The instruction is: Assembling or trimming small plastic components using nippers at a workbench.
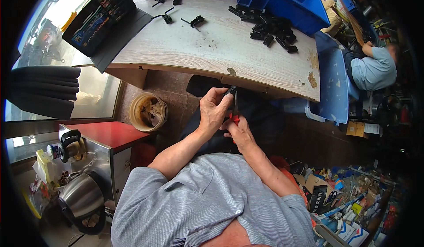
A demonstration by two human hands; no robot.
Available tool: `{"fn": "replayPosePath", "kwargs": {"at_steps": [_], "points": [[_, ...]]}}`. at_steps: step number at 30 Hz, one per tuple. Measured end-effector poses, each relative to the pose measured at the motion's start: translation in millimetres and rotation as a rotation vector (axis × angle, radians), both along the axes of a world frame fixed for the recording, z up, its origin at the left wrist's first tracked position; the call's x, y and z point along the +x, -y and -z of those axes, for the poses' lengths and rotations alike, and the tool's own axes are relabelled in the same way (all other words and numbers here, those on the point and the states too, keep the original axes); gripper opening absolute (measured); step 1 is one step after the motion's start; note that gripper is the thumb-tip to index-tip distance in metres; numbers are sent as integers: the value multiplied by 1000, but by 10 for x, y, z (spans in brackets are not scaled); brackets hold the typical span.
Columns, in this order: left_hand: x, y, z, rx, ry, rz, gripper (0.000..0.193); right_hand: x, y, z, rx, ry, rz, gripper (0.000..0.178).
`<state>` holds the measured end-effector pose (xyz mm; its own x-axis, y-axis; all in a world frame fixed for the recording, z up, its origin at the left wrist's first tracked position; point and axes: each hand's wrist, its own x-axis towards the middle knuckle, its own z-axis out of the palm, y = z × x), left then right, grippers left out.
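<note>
My left hand (213, 111) is closed, pinching a small black plastic part (230, 90) in front of the table's near edge. Closed around red handles, my right hand (241, 134) holds a tool that looks like pliers (235, 117). The dark jaws of the tool point up beside the black part; whether they touch it I cannot make out. On the table, a heap of similar black parts (269, 28) lies at the right, and a few black pieces with thin rods (194, 22) lie further left.
The pale worn table (194, 48) spans the far side, with blue bins (287, 4) at its back and a propped tablet (101, 24) at its left. A bucket (148, 112) stands on the floor. A kettle (83, 196) is near left. Another person (373, 68) sits far right.
</note>
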<state>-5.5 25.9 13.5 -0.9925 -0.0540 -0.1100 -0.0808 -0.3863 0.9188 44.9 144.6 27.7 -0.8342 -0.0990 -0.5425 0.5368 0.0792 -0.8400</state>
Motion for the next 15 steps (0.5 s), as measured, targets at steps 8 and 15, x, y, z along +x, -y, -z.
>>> {"fn": "replayPosePath", "kwargs": {"at_steps": [8,15], "points": [[17,-12,35,-11,17,25,20,27,21,36,-56,1,89,13],[37,-41,84,-22,8,43,19,5,47,41,89,31,137,14]]}}
